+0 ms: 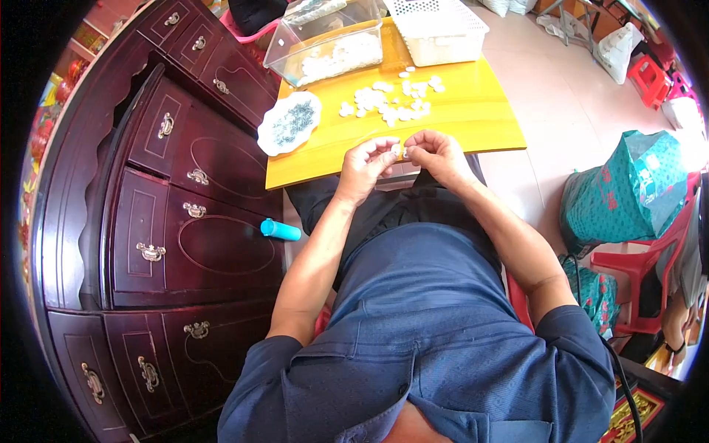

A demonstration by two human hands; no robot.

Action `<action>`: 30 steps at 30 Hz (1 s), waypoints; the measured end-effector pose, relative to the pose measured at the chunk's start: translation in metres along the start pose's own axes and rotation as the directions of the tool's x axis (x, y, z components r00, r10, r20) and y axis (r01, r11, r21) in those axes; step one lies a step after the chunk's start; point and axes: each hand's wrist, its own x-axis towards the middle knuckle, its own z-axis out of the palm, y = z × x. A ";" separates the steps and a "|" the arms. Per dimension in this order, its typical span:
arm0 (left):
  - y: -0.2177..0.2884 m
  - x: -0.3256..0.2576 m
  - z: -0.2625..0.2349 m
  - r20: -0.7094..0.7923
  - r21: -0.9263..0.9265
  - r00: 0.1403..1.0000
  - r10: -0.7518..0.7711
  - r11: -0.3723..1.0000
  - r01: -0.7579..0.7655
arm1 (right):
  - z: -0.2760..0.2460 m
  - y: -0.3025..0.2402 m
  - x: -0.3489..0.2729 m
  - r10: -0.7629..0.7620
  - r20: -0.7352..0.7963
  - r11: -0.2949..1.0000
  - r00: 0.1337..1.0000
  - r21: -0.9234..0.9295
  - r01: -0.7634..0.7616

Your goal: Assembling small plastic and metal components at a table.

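Over the near edge of the yellow table [473, 103], my left hand [363, 168] pinches a small white piece [396, 148] between thumb and fingers. My right hand [440, 156] meets it fingertip to fingertip, closed on a tiny part too small to name. Beyond my hands, several small white rounded pieces [389, 112] lie scattered on the tabletop. To the left, a white scalloped dish [269, 140] holds a heap of small dark grey bits. A clear plastic bin [277, 55] with more white pieces stands at the back, beside a white perforated basket [473, 37].
Dark wooden cabinets [221, 177] with metal handles line the left side. A turquoise bottle [281, 229] is beside them. On the right are a large teal bag [613, 199], a red plastic chair [635, 262] and another person's hand [675, 325]. A red stool [651, 80] stands farther off.
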 end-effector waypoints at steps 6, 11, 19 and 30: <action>-0.005 0.001 0.000 0.058 -0.259 0.995 -0.085 0.961 0.097 | 0.003 -0.009 -0.004 0.010 0.006 0.998 1.000 0.054 -0.010; -0.008 0.001 0.000 0.096 -0.392 0.991 -0.092 0.912 0.122 | 0.001 -0.009 -0.004 0.007 0.012 0.998 1.000 0.064 -0.007; -0.002 -0.001 0.002 0.052 -0.195 0.997 -0.055 0.979 0.064 | -0.001 -0.006 -0.002 0.005 -0.016 0.999 1.000 0.034 -0.005; 0.001 -0.002 0.004 0.052 0.062 0.999 0.017 0.998 -0.020 | 0.002 -0.004 -0.003 -0.025 -0.028 1.000 0.999 -0.014 0.025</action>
